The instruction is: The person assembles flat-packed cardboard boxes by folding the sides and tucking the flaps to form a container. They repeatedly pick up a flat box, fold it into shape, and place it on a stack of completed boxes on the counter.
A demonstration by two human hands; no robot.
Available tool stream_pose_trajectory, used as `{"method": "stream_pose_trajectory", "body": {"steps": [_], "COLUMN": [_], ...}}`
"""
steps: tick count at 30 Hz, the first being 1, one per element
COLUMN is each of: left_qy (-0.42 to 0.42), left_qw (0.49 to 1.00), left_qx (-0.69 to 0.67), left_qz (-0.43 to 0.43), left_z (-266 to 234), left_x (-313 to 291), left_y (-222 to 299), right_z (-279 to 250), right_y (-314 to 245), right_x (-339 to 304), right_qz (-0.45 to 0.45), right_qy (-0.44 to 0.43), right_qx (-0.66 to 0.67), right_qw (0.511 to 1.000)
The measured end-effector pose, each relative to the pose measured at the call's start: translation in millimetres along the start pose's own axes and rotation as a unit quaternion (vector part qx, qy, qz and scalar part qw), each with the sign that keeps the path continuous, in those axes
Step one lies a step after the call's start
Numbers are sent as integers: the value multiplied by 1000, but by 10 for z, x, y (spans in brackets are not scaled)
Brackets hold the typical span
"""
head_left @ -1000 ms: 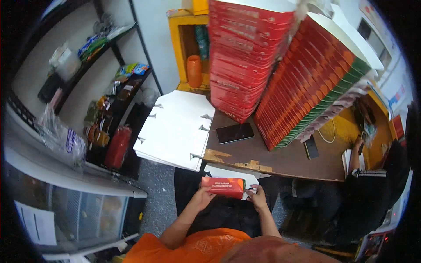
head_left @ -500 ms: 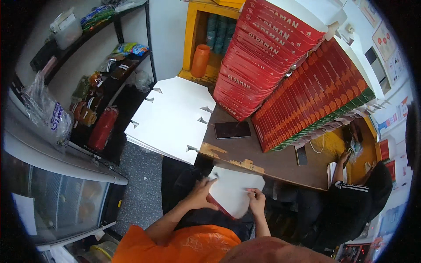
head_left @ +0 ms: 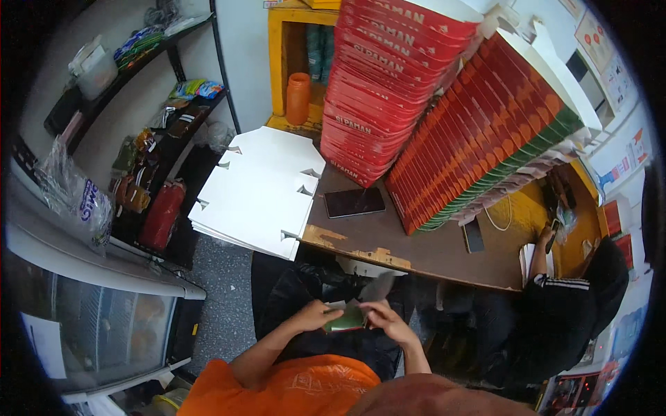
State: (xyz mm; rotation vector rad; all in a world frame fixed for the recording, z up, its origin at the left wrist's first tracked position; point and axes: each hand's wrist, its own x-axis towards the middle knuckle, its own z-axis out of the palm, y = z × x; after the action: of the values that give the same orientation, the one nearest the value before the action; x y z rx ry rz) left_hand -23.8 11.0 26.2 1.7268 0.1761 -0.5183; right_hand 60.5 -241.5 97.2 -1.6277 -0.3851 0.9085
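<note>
A partly folded carton (head_left: 345, 321) is held over my lap, showing a green face, a thin red edge and pale flaps. My left hand (head_left: 311, 317) is closed on its left side, thumb on top. At its right side, my right hand (head_left: 390, 323) grips the carton, and a grey-white flap stands up blurred above the fingers. Flat white die-cut carton sheets (head_left: 257, 182) lie stacked on the left end of the brown table (head_left: 437, 255), overhanging its edge.
Tall nested stacks of red cartons (head_left: 381, 97) and red-green cartons (head_left: 479, 132) lean on the table. A dark phone (head_left: 354, 202) lies before them. A co-worker in black (head_left: 555, 315) sits at the right. Left are a loaded shelf (head_left: 166, 145) and a glass-fronted cabinet (head_left: 104, 319).
The carton, earlier spread with its white inside up, is now folded and turned, showing green. Both hands have shifted, the right one inward to the left. The view has turned slightly.
</note>
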Motion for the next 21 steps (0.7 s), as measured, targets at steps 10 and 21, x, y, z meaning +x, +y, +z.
{"method": "stream_pose_trajectory", "body": {"steps": [10, 21], "left_qy": [-149, -49], "left_qw": [983, 960], "left_qx": [95, 254], "left_qz": [48, 103], "left_z": [115, 362], "left_x": [40, -60], "left_y": [33, -22], "right_z": [136, 632], "right_y": [633, 883], "right_x": [112, 40], "right_qz": [-144, -36], "right_qy": [118, 114], "right_qx": [-242, -365], "right_qw": [952, 923]}}
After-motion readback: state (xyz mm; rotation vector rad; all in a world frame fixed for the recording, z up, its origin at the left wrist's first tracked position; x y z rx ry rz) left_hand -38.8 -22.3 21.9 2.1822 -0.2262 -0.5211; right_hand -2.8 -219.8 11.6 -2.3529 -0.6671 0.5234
